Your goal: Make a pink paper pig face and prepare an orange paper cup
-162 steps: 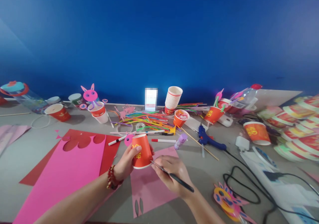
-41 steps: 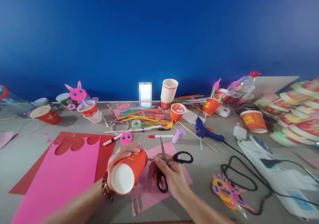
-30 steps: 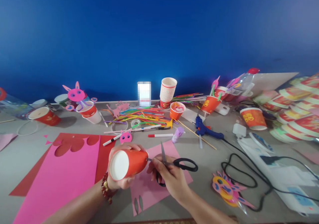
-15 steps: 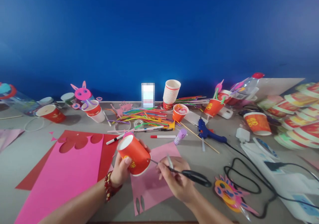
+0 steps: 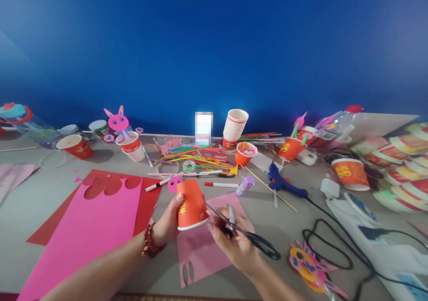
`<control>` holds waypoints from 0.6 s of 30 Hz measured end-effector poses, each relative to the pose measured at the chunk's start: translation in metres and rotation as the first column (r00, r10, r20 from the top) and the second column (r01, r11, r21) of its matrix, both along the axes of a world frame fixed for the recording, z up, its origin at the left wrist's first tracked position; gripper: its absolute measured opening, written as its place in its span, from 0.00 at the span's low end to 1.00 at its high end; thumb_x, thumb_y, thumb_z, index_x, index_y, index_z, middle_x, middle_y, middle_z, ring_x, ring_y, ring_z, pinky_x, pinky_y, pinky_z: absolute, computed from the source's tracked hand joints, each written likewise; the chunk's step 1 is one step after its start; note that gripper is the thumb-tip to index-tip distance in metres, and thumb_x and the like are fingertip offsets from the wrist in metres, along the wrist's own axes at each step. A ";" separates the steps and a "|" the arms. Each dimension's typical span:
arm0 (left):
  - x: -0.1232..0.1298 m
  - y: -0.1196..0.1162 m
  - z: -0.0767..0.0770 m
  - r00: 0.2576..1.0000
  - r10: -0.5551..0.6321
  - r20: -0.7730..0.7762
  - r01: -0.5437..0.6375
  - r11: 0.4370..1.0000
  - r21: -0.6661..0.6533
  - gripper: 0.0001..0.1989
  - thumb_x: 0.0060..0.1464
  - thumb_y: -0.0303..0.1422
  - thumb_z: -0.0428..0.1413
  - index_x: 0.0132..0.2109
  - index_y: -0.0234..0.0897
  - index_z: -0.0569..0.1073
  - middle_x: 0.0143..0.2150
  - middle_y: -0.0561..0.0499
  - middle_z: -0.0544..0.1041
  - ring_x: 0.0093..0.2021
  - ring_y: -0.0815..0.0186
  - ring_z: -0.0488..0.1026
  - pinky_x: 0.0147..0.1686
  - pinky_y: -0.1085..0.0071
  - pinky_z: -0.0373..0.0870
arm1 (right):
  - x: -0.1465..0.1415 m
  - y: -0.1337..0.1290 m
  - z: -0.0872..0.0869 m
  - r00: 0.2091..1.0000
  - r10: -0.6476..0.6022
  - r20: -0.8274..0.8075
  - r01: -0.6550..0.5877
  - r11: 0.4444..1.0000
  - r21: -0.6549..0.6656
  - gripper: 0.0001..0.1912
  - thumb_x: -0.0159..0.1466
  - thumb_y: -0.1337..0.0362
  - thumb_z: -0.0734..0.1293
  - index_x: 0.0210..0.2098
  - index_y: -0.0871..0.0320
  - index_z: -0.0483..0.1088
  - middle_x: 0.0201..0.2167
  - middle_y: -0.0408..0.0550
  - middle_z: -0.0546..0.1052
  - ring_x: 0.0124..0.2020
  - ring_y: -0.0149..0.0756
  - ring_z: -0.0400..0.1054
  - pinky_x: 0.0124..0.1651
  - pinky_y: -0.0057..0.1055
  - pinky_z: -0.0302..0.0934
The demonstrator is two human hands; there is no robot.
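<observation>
My left hand (image 5: 169, 223), a beaded bracelet at its wrist, is closed around a red paper cup (image 5: 191, 203). The cup's white rim points down toward me, and yellow lettering shows on its side. In my right hand (image 5: 234, 238) is a pair of black-handled scissors (image 5: 262, 244). Their metal tip reaches the cup's right side; whether it touches cannot be made out. A sheet of light pink paper (image 5: 200, 252) with narrow cut-out slots lies beneath both hands. Just behind the cup sits a small pink paper face with eyes (image 5: 174, 183).
Bright pink paper (image 5: 90, 234) overlaps red paper at left. Colourful pipe cleaners (image 5: 200, 156), a cup stack (image 5: 235, 125) and a scrap-filled cup (image 5: 246, 153) stand behind. A purple glue stick (image 5: 245, 186), a blue glue gun (image 5: 284, 183), its black cord and a paper figure (image 5: 306, 265) lie at right.
My left hand has turned the cup so its rim faces down and its opening no longer shows. The scissors stay at its right side. The whole view has shifted slightly.
</observation>
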State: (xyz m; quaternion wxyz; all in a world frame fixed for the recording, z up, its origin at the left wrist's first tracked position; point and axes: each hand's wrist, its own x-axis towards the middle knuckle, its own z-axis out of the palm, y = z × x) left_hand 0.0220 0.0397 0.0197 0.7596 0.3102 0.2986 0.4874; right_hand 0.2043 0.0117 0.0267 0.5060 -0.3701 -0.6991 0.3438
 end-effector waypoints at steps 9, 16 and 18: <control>0.008 -0.005 -0.011 0.972 -0.207 0.110 0.223 0.962 -0.158 0.29 0.56 0.54 0.53 0.45 0.30 0.76 0.45 0.38 0.80 0.49 0.50 0.76 0.55 0.56 0.67 | 0.000 0.002 -0.001 0.970 -0.188 0.155 0.147 0.958 0.247 0.04 0.61 0.69 0.66 0.35 0.55 0.67 0.24 0.41 0.70 0.21 0.31 0.64 0.26 0.26 0.62; 0.004 -0.004 -0.011 0.980 -0.196 0.042 0.199 0.978 -0.060 0.28 0.54 0.53 0.56 0.46 0.30 0.76 0.44 0.38 0.80 0.51 0.48 0.75 0.56 0.54 0.66 | 0.004 0.003 0.004 0.940 -0.240 0.242 0.148 0.927 0.344 0.08 0.62 0.74 0.63 0.33 0.54 0.65 0.25 0.44 0.73 0.25 0.34 0.69 0.29 0.27 0.64; 0.004 -0.003 -0.012 0.980 -0.197 0.036 0.198 0.979 -0.049 0.28 0.55 0.52 0.55 0.47 0.30 0.76 0.44 0.37 0.80 0.51 0.48 0.75 0.56 0.53 0.66 | 0.005 0.003 0.005 0.939 -0.225 0.258 0.117 0.919 0.376 0.08 0.62 0.75 0.63 0.32 0.54 0.64 0.24 0.44 0.73 0.24 0.33 0.68 0.30 0.27 0.63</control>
